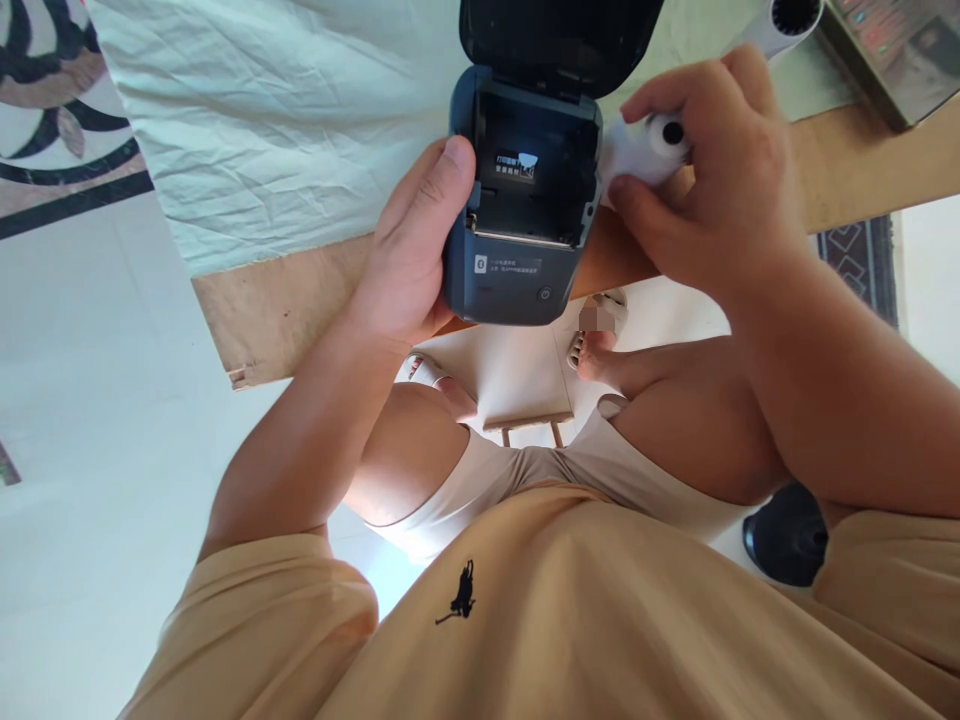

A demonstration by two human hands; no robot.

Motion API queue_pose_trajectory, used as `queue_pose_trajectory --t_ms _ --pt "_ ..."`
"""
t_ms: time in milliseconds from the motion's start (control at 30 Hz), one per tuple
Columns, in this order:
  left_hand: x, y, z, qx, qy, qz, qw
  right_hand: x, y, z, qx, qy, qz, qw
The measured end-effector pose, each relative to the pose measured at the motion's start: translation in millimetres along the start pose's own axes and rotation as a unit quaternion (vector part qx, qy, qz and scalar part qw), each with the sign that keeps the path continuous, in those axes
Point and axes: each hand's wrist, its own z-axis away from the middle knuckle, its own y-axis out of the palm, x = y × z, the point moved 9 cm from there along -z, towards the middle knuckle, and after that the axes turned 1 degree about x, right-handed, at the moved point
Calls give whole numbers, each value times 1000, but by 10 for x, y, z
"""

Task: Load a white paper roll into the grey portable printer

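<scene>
A dark blue portable label printer (517,270) is gripped by its left side in my left hand (420,235), the thumb lying along its edge. Its black lid (559,40) stands raised, and the paper bay shows a small printed label and no roll inside. Beside the printer's right edge, my right hand (720,160) pinches a small white paper roll (649,150) between thumb and fingers. The dark core of that roll faces up toward me.
A pale green cloth (285,120) covers most of the wooden table (292,310), whose near edge runs below the printer. Past my right hand lie another white roll (780,30) and a box with a clear top (900,60). A dark round object (787,535) is on the floor at right.
</scene>
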Motion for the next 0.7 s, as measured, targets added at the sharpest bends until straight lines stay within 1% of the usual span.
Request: queue_pose_trajectory --t_ms 33,67,133,200,300,367,433,533,600,700 --pt "-33 40 -3 29 21 -8 999 -7 6 2 1 -2 -12 1000" --pt "-44 58 -5 43 30 -15 998 -3 17 5 6 -8 -26 1000" --pt "-39 43 -12 42 30 -23 998 23 34 15 17 -25 -38 999" --pt "-37 29 -14 38 29 -26 999 46 31 25 15 -30 -18 999" --pt "-28 15 -9 37 22 -22 999 37 -11 32 -8 -10 31 999" --pt "-15 5 -8 39 15 -25 999 17 -16 34 -12 1 48 999" --pt "-6 6 -8 44 12 -32 998 34 -6 34 -10 -20 34 999" --pt "-13 23 -7 52 20 -46 997 74 27 42 -2 -63 -19 998" --pt "-30 42 1 56 31 -52 997 62 48 43 -1 -61 -18 998" --pt "-43 72 15 60 37 -64 995 47 45 38 -10 -47 13 999"
